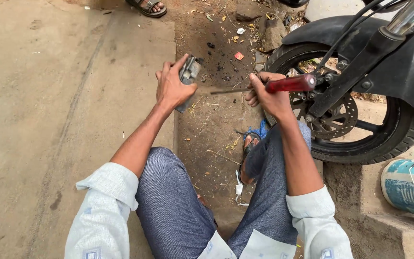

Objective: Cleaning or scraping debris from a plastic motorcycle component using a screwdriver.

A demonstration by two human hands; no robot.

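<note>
My left hand (171, 86) grips a grey metal brake part (189, 72), held up in front of me over the dirt strip. My right hand (269, 96) holds a screwdriver with a red handle (291, 83); its thin metal shaft (228, 90) points left, with the tip close to the metal part. Both hands hover above the ground between my knees, just left of the motorcycle's front wheel (360, 120).
The wheel's brake disc (336, 117) and black fork and fender (389, 52) stand at the right. A blue-and-white bucket (410, 184) lies on a concrete step at lower right. Another person's sandalled foot (148, 5) is at the top. Litter and stones dot the dirt.
</note>
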